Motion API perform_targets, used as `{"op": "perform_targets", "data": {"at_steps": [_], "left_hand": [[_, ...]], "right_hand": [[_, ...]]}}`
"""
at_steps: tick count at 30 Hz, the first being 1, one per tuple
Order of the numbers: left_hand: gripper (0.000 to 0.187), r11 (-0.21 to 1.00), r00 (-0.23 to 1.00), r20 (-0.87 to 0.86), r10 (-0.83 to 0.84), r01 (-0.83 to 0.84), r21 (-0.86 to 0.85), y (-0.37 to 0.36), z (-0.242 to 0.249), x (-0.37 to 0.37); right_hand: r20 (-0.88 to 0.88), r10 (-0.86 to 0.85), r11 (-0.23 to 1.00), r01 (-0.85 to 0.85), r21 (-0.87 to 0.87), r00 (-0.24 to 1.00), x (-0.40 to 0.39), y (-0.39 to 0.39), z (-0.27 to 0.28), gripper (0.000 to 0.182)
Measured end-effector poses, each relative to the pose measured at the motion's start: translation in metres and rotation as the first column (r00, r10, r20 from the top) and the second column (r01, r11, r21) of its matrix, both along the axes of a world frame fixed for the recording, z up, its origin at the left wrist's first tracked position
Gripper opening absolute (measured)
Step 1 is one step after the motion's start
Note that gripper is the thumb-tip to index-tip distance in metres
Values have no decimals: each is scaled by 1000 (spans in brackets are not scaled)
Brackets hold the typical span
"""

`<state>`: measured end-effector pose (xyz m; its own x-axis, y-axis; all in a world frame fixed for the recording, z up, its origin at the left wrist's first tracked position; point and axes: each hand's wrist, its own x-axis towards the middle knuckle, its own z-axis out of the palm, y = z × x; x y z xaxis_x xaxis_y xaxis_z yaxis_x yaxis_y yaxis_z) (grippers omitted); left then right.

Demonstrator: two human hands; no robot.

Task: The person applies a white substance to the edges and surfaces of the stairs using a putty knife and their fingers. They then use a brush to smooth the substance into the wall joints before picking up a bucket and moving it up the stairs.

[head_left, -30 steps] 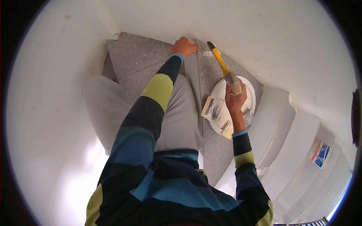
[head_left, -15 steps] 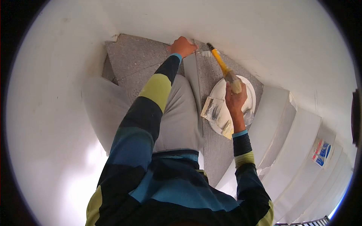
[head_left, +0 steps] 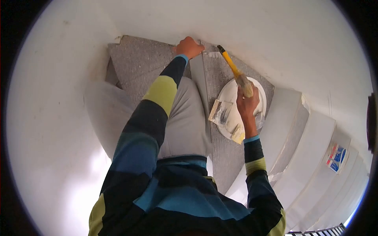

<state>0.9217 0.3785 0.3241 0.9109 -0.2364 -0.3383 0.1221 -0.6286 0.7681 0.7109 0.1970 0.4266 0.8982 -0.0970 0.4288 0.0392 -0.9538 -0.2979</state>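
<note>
My left hand is closed at the foot of the wall, by the edge of a grey speckled stair tread; whatever its fingers hold, if anything, is hidden. My right hand grips a paintbrush near its bristle end. The bristles lie over the fingers, and the yellow handle with its black tip points away toward the wall. Beneath that hand stands a round white bucket. A flat, smeared scraper rests across its left rim, and a yellowish, paint-crusted piece sits at the near rim.
White walls curve around the far side and left. Grey stone treads lie under and before me. White-faced steps run down to the right, with a blue, red and white packet on one. A dark railing shows at lower right.
The view has shifted slightly. My right hand and the paintbrush have moved a little to the right together over the bucket. My left hand remains at the wall's foot, still closed.
</note>
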Motion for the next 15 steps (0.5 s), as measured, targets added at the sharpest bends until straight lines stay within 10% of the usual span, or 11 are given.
{"op": "perform_targets", "data": {"at_steps": [5, 8, 10, 15], "left_hand": [[40, 989, 998, 60, 19, -27, 148, 0, 33, -35], [40, 956, 890, 452, -54, -85, 282, -3, 41, -64], [39, 997, 692, 719, -62, 82, 6, -7, 33, -83], [40, 934, 718, 691, 86, 183, -306, -9, 77, -123]], "right_hand": [[65, 68, 998, -68, -7, 996, 0, -4, 9, 28], [131, 76, 997, -71, -41, 989, -5, -3, 34, 27], [222, -32, 997, 17, 69, 974, -7, -7, 45, 32], [81, -71, 975, 52, 215, 994, -7, -2, 94, 39]]}}
